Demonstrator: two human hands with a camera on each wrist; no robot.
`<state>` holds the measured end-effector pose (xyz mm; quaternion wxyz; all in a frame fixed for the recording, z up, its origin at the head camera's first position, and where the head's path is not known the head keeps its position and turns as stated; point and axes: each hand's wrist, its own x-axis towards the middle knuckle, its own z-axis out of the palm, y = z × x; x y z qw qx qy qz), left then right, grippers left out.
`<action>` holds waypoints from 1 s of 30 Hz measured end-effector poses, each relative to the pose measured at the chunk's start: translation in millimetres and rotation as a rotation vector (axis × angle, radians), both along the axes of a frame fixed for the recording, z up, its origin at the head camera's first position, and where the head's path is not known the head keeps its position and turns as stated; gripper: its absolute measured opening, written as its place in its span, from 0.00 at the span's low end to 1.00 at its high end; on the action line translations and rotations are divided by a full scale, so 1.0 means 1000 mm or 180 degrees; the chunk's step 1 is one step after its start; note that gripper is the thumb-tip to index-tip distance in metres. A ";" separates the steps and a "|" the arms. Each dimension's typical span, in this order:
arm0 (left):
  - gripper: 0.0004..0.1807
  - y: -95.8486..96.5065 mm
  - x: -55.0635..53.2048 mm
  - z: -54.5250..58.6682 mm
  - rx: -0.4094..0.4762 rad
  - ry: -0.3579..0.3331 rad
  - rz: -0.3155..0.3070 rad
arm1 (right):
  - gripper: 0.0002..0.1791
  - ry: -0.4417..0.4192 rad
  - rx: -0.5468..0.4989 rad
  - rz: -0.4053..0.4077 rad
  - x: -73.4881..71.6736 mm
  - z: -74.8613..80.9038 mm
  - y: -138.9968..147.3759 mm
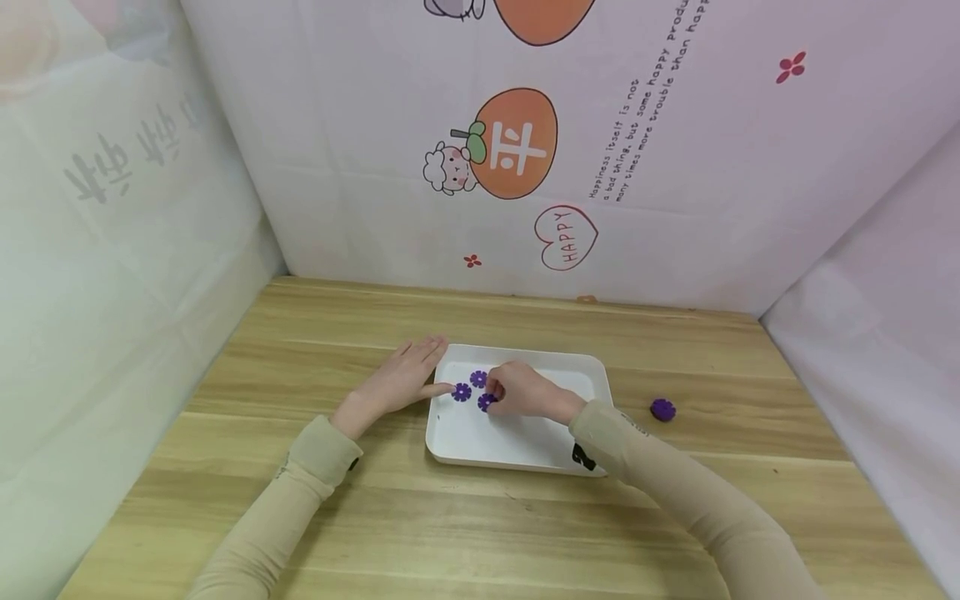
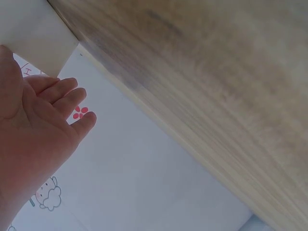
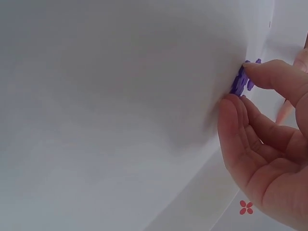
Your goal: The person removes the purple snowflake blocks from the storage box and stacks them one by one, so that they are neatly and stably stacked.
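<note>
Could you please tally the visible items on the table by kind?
White tray: 1
Purple notched discs in it: 3
Purple clump outside it: 1 (single piece or stack, I cannot tell)
Total: 5, counting the clump as one

At least four purple notched discs, one white tray, one table and two hands show.

We look into the palm of the left hand, its fingers loosely bent.
We see the fingertips near a pale, straight-edged panel; a wood-grained desk slants across the upper right, and behind the hand hangs a white sheet printed with a red four-petalled flower and a cartoon sheep.
</note>
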<state>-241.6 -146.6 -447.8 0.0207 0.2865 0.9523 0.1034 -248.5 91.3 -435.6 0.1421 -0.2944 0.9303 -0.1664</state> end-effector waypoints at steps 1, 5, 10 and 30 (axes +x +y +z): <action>0.46 0.000 0.000 0.000 0.0003 -0.0007 0.0005 | 0.10 0.0008 -0.0001 0.0004 0.000 -0.001 0.000; 0.46 0.001 0.001 -0.001 0.0006 -0.0022 0.0019 | 0.10 0.0011 0.0007 -0.0022 0.000 -0.002 0.000; 0.46 0.001 0.000 -0.003 0.0007 -0.0029 0.0026 | 0.10 -0.0006 -0.0030 -0.0050 0.001 -0.001 0.001; 0.46 0.000 0.001 -0.001 0.0039 -0.0028 0.0033 | 0.11 0.0046 -0.0133 0.0066 -0.003 0.006 0.011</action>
